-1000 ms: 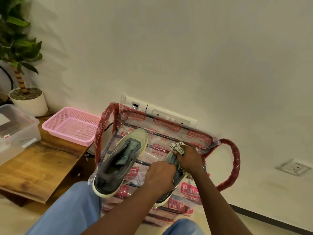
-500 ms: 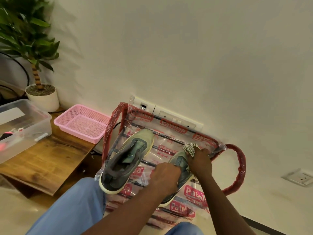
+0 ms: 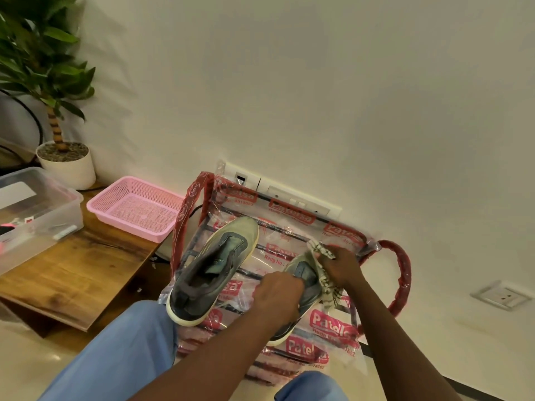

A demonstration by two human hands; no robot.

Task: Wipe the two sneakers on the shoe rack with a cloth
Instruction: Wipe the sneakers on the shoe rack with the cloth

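Right hand (image 3: 343, 269) bunches the checked cloth (image 3: 324, 273) on the grey-suede sneaker (image 3: 304, 280), left hand (image 3: 278, 293) clamped round it.

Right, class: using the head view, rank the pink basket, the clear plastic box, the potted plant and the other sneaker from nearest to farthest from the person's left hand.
From the left hand, which is steadying one sneaker:
1. Other sneaker, just to its left on the rack.
2. Pink basket, farther left on the wooden table.
3. Clear plastic box, at the table's left end.
4. Potted plant, in the far-left corner behind the box.
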